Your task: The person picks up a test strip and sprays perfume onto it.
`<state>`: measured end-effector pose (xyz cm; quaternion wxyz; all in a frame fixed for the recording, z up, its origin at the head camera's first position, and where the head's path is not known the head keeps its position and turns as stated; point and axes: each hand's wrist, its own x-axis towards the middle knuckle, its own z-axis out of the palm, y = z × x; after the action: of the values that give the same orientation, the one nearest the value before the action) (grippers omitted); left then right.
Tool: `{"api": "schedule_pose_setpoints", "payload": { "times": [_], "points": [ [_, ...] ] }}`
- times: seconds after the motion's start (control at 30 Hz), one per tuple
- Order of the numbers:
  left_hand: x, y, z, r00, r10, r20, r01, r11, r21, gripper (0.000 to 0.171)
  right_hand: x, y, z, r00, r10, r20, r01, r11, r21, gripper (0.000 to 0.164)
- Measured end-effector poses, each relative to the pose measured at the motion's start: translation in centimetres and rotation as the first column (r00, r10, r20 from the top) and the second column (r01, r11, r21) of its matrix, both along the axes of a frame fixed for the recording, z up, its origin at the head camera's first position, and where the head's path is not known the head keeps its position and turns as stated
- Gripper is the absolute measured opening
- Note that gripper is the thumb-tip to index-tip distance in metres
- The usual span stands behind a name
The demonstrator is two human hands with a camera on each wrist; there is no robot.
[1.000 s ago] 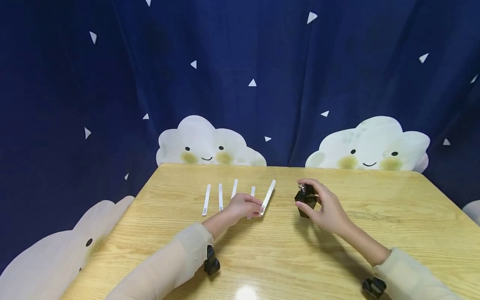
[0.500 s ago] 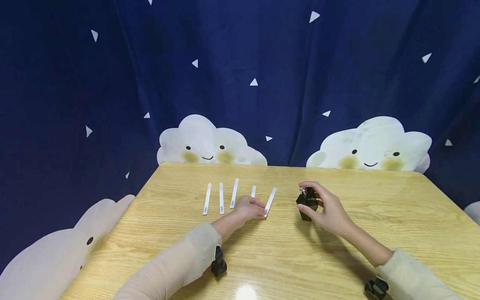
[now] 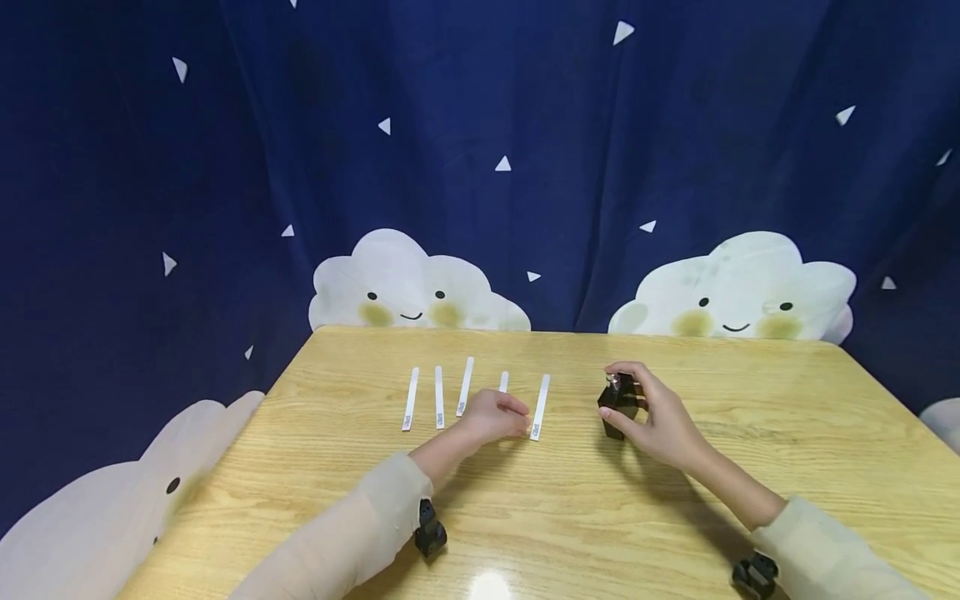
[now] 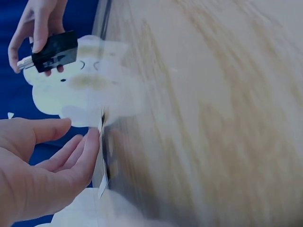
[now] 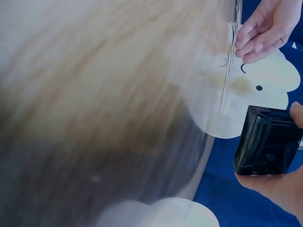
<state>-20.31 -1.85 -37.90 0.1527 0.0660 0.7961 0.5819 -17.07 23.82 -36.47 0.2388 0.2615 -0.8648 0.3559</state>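
Note:
In the head view, my right hand (image 3: 660,423) holds a black perfume bottle (image 3: 618,403) above the table, thumb on one side and fingers on the other, a finger up by its silver spray nozzle (image 4: 25,63). My left hand (image 3: 491,417) lies low over the table, its fingers loosely bent and pinching nothing. Its fingertips are right beside the rightmost white paper test strip (image 3: 539,410), which lies flat with its printed end toward me. Another test strip (image 3: 504,381) is mostly hidden under the left hand.
Left of that hand, three more white strips lie in a row: one far left (image 3: 410,400), one beside it (image 3: 439,398) and one set farther back (image 3: 465,387). A dark blue curtain (image 3: 450,167) hangs behind the wooden table (image 3: 585,525).
The left hand has lowered the rightmost strip onto the table and let it go; the strip now lies straighter. The right hand still holds the perfume bottle, with little movement.

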Motion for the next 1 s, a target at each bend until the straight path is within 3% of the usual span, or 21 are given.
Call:
{"api": "schedule_pose_setpoints", "payload": {
  "times": [0.3, 0.53, 0.73, 1.0],
  "points": [
    [0.0, -1.3, 0.9, 0.999, -0.040, 0.005, 0.040, 0.999, -0.012, 0.023, -1.1, -0.1, -0.7, 0.999, -0.033, 0.005, 0.033, 0.998, 0.051, 0.056],
    [0.1, -2.7, 1.6, 0.998, -0.059, -0.014, 0.058, 0.997, -0.045, 0.027, -1.6, -0.6, -0.6, 0.994, -0.057, 0.091, 0.054, 0.998, 0.037, 0.054],
    [0.0, -4.0, 1.6, 0.998, -0.053, -0.038, 0.051, 0.997, -0.054, 0.025, -2.4, -0.8, -0.4, 0.989, -0.088, 0.117, 0.086, 0.996, 0.024, 0.054],
    [0.2, -5.7, 1.8, 0.993, -0.028, -0.118, 0.016, 0.995, -0.099, 0.020, -2.9, -0.7, -0.2, 0.954, -0.140, 0.267, 0.148, 0.989, -0.013, 0.054]
  ]
}}
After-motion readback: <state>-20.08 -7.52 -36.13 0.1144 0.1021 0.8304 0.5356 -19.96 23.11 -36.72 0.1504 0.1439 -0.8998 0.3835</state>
